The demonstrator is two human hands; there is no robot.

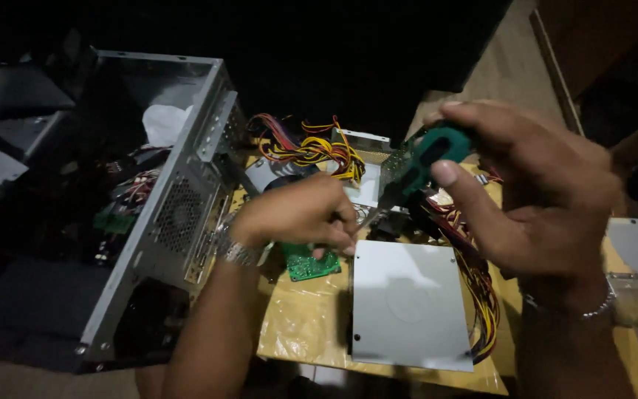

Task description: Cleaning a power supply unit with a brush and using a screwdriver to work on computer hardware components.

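A: Two hands are working over the desk (pixel 297 332), which is lying under yellow plastic. Nearest the camera, a grey metal cover plate (pixel 407 303) is lying flat on it.

B: Left hand?

A: The left hand (pixel 300 214) is pressing down on a small green circuit board (pixel 310 262), fingers curled over its top edge. The board is sitting just left of the plate.

B: Right hand?

A: The right hand (pixel 533 192) is grasping a green-handled screwdriver (pixel 419 166), shaft pointing down toward the board. Whether the tip is touching, cannot tell.

B: Further back?

A: A bundle of red and yellow wires (pixel 308 148) is lying beyond the hands. At far left, an open grey computer case (pixel 179 214) is lying on its side.
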